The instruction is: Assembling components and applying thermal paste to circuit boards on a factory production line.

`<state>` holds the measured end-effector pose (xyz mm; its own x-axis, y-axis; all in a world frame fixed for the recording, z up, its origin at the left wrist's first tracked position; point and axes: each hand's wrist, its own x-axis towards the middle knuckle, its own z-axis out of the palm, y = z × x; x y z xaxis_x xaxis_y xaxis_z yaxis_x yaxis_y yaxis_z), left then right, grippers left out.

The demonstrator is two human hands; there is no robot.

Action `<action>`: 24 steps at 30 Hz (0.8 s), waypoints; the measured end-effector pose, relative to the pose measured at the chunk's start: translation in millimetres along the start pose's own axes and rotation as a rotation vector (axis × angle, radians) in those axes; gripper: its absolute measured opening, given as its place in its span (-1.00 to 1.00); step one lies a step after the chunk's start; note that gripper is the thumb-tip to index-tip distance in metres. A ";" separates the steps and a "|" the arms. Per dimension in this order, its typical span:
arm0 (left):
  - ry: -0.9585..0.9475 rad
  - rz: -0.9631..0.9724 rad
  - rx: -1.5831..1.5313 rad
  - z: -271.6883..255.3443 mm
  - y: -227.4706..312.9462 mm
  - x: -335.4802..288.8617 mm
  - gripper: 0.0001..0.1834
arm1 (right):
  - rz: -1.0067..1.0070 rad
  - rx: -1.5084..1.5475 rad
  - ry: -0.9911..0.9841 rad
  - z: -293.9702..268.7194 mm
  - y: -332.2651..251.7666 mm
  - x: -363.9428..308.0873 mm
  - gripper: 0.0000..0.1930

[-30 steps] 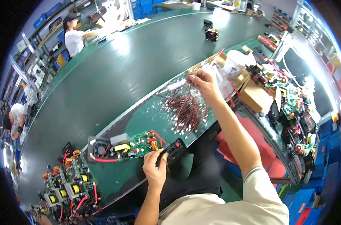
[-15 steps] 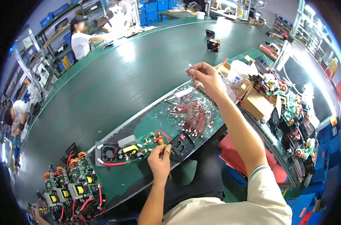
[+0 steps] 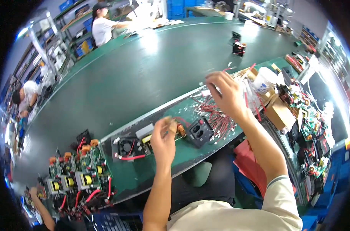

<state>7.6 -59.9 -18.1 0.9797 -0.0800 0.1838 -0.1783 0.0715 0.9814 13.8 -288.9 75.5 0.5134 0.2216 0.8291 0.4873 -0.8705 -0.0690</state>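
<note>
My left hand [image 3: 163, 140] hovers over a green circuit board [image 3: 180, 131] with a black fan [image 3: 127, 147] at one end. Its fingers are bent in toward the thumb in a pinch; the tips are blurred, and anything between them is hidden. Right of that hand, a black socket panel [image 3: 200, 132] stands at the board's end, a red wire running to it. Above the far end of a spread of thin red wires [image 3: 217, 115] is my right hand [image 3: 227, 92], fingers curled downward with a gap to the thumb. Nothing shows in it. A small white piece [image 3: 201, 83] lies beside its fingertips.
Several finished-looking boards with yellow transformers [image 3: 82, 179] stand at the left. A wide green belt [image 3: 132, 77] runs beyond the bench, carrying black units [image 3: 238, 48]. Right: a white bucket [image 3: 264, 80], a cardboard box [image 3: 279, 113], piled boards. A co-worker's arm [image 3: 42, 208] shows lower left.
My right hand has lost sight of the small light piece it pinched, and its fingers have curled down. My left hand has lifted away from the socket panel. The whole view has shifted.
</note>
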 end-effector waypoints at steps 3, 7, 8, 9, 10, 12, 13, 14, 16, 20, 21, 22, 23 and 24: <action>-0.106 -0.302 -0.474 3.7 20.6 11.3 -0.68 | -0.156 0.006 -0.125 9.7 -24.6 -14.8 -0.80; -0.242 -0.352 -0.608 -10.6 8.6 17.5 -0.72 | -0.199 0.102 -0.222 41.6 -54.6 -32.0 -0.77; -0.254 -0.316 -0.569 -13.7 4.0 17.5 -0.74 | -0.182 0.115 -0.225 47.6 -60.5 -35.1 -0.78; -0.169 -0.362 -0.596 -15.2 0.3 14.7 -0.75 | -0.180 0.123 -0.232 51.6 -66.1 -40.4 -0.78; -0.160 -0.365 -0.596 -18.9 -2.8 14.1 -0.75 | -0.079 0.154 -0.114 55.7 -71.7 -46.3 -0.80; -0.093 -0.409 -0.616 -25.2 -7.4 13.6 -0.76 | 0.398 0.339 0.005 58.8 -89.7 -66.3 -0.83; -0.107 -0.402 -0.612 -29.8 -10.1 12.6 -0.75 | 0.760 0.611 -0.041 60.2 -97.2 -64.7 -0.84; -0.096 -0.406 -0.610 -34.5 -11.9 12.3 -0.75 | 1.125 0.879 -0.091 61.8 -102.3 -62.2 -0.85; -0.147 -0.404 -0.581 -41.5 -14.3 13.1 -0.74 | 1.130 1.002 -0.149 76.3 -93.7 -63.6 -0.85; -0.139 -0.468 -0.514 -52.3 -13.7 12.8 -0.68 | 1.104 1.164 -0.282 91.9 -87.4 -62.4 -0.84; -0.141 -0.462 -0.498 -55.2 -14.2 13.9 -0.67 | 1.099 1.191 -0.307 94.2 -86.1 -60.0 -0.84; -0.145 -0.458 -0.483 -57.0 -14.7 15.1 -0.65 | 1.105 1.195 -0.317 97.0 -84.3 -59.5 -0.84; -0.135 -0.466 -0.483 -59.6 -13.6 15.9 -0.65 | 1.086 1.177 -0.340 100.1 -82.5 -59.2 -0.84; -0.118 -0.414 -0.376 -62.8 -10.9 17.1 -0.63 | 1.067 1.160 -0.363 103.9 -80.0 -59.1 -0.84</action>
<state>32.0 0.4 -29.1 0.9403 -0.2854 -0.1853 0.2838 0.3574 0.8898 17.9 -186.7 -25.6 0.9997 -0.0020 -0.0251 -0.0249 0.0583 -0.9980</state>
